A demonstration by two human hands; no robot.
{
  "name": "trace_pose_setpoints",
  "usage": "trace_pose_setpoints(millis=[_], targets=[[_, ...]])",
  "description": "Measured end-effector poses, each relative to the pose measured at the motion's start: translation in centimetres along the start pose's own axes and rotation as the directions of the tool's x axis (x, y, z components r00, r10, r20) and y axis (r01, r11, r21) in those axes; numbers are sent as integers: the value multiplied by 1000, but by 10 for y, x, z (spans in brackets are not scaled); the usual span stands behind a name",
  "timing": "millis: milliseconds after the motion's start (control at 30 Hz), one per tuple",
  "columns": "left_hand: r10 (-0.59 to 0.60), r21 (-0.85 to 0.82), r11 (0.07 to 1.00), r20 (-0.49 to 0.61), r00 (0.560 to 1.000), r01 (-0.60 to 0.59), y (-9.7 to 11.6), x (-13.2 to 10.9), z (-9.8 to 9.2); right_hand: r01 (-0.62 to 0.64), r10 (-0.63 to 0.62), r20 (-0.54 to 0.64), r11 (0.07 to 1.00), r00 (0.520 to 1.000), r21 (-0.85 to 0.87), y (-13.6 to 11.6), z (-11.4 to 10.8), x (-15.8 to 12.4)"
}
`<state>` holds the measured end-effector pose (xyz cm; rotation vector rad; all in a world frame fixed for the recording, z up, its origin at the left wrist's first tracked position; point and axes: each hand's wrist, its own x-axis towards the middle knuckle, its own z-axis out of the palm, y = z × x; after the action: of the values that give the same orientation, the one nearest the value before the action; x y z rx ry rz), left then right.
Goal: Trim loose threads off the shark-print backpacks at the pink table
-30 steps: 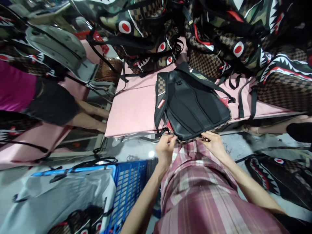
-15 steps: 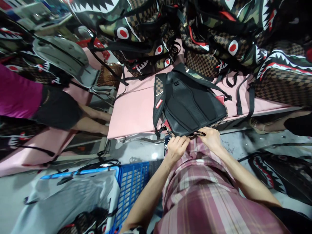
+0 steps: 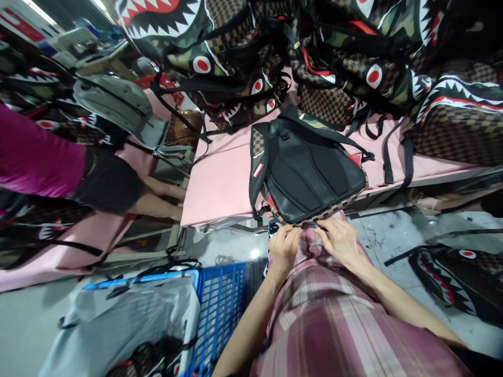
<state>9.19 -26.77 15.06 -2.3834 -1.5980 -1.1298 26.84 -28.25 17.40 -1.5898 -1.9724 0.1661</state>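
Observation:
A black backpack (image 3: 304,165) lies with its padded back panel up on the pink table (image 3: 220,183). Its brown checkered bottom edge hangs at the table's front edge, close to my body. My left hand (image 3: 285,245) pinches this edge near its left part. On the right, my right hand (image 3: 338,240) has its fingers bent at the same edge; a small dark piece shows by its fingertips. Both hands are a short way apart, in front of the plaid cloth (image 3: 338,319) over my lap.
Shark-mouth backpacks (image 3: 353,68) are heaped behind. A blue crate (image 3: 222,293) and a bin with a grey liner (image 3: 129,314) stand at lower left. A person in dark shorts (image 3: 110,180) is at left. Another backpack (image 3: 451,283) lies at right.
The backpack's checkered bottom edge now shows more fully. My right hand has moved slightly down and left, and the dark piece at its fingers shows less. The view has shifted a little.

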Motion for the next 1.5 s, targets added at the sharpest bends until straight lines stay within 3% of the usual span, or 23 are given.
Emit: trace_pose_setpoints(millis=[233, 467, 933, 1067, 1267, 1367, 1433, 1500], targets=[[12, -7, 1000, 5, 1000, -12, 3, 2, -2, 33, -30, 41, 997, 999, -70, -6, 2, 11], [-58, -14, 998, 6, 998, 58, 5, 2, 1, 46, -31, 109, 990, 994, -130, -11, -6, 19], [-47, -52, 998, -92, 995, 43, -1, 13, 2, 11, 8, 159, 993, 987, -119, -9, -7, 23], [-10, -71, 997, -72, 997, 5, 1, 11, 3, 31, -4, 175, 988, 984, -149, -13, -8, 23], [-25, -106, 994, 12, 1000, 26, 15, 10, 11, -10, 31, 179, 993, 983, -118, -16, -2, 26], [16, -107, 994, 114, 993, -4, 9, 1, -2, -76, 77, 184, 997, 980, -15, -3, -6, 23], [26, -24, 1000, 342, 939, -19, -8, -11, -23, -122, 109, 196, 991, 975, 55, 12, -13, 18], [-135, 214, 977, 581, 803, 10, -36, -25, -50, -167, 143, 191, 979, 971, 117, 25, -20, 12]])
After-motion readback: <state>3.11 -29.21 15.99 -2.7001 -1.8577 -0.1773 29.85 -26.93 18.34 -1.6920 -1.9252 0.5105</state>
